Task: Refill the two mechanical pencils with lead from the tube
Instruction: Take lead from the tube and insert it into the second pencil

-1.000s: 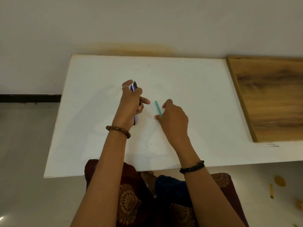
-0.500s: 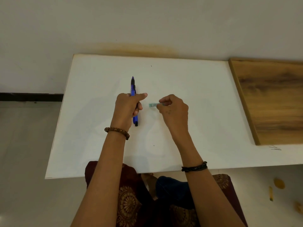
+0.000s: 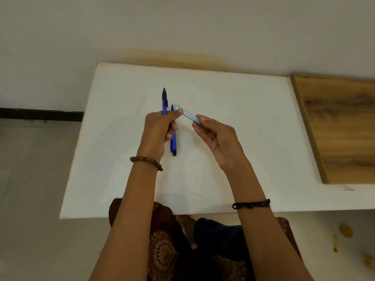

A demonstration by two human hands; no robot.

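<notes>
A white table point(image 3: 253, 138) bears a wooden board point(image 3: 343, 128) at right.

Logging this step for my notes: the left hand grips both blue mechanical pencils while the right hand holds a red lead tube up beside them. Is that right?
Not quite: the lead tube is pale teal and see-through, not red, as the head view shows. The rest holds: the left hand grips both blue mechanical pencils, and the right hand holds the tube up beside them.

Tube point(image 3: 188, 114) print probably too blurred
</notes>
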